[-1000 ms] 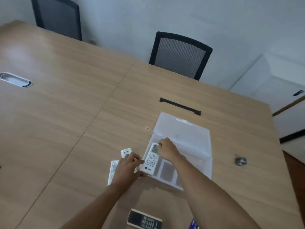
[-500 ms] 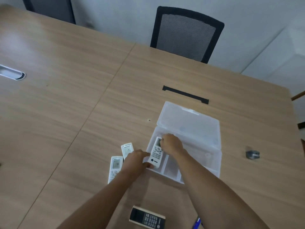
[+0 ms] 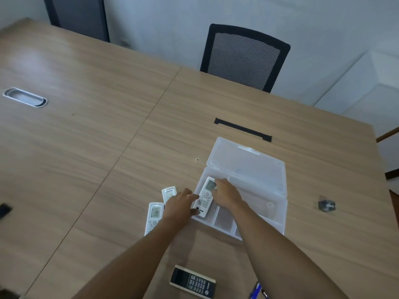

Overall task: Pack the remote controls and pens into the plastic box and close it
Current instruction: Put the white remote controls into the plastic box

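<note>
A clear plastic box [image 3: 273, 214] lies open on the wooden table, its lid [image 3: 246, 162] folded back flat. A white remote [image 3: 205, 197] rests in the box's left compartment. My right hand [image 3: 226, 194] grips its right side near the display. My left hand [image 3: 180, 203] touches its lower left edge with the fingertips. Two more white remotes [image 3: 154, 216] [image 3: 169, 193] lie on the table left of the box, partly under my left hand. A black remote [image 3: 193, 281] lies near me. A blue pen [image 3: 255, 290] shows at the bottom edge.
A small grey metal object [image 3: 326, 205] sits right of the box. A black cable slot [image 3: 243, 129] is behind the box, a silver grommet [image 3: 24, 97] far left. A mesh chair [image 3: 244, 57] stands at the far side. A dark object [image 3: 4, 210] lies at the left edge.
The white remote has settled a little deeper into the box's left compartment, with both hands staying on it. The camera view has shifted slightly.
</note>
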